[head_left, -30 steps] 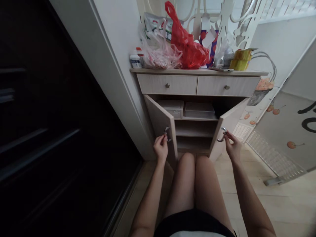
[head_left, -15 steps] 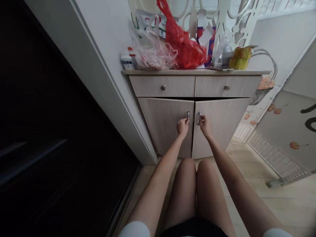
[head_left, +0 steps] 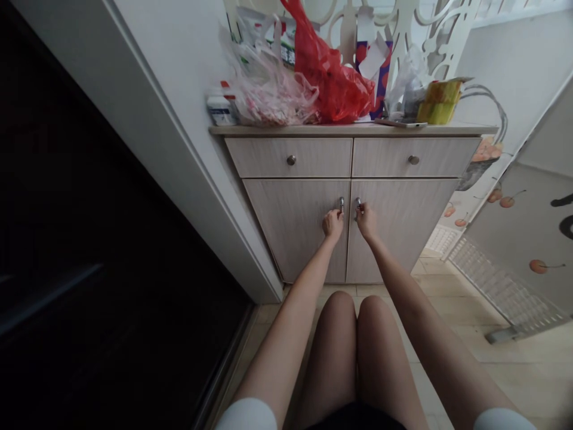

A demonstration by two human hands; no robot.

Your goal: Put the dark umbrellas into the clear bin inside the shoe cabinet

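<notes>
A pale wood-grain cabinet stands before me, its left door [head_left: 290,227] and right door [head_left: 403,227] flush with the frame. My left hand [head_left: 333,224] is closed on the left door's metal handle [head_left: 341,203], fingers pinched round its lower part. The right door's handle [head_left: 358,203] is gripped by my right hand [head_left: 367,222] in the same way. Above the doors are two drawers, the left drawer [head_left: 264,156] and the right drawer [head_left: 441,156], both closed, each with a round knob.
On the cabinet top [head_left: 367,129] lie a clear plastic bag [head_left: 277,95], a red plastic bag [head_left: 335,86], a white bottle [head_left: 221,111], a purple box [head_left: 382,83], a flat phone-like object [head_left: 400,123] and a yellow package [head_left: 439,103]. A wall stands at left, a grey panel [head_left: 514,227] at right.
Both doors stood slightly ajar, with a dark gap along their top edges; now they are shut against the cabinet. My hands moved forward with the handles and stayed on them.
</notes>
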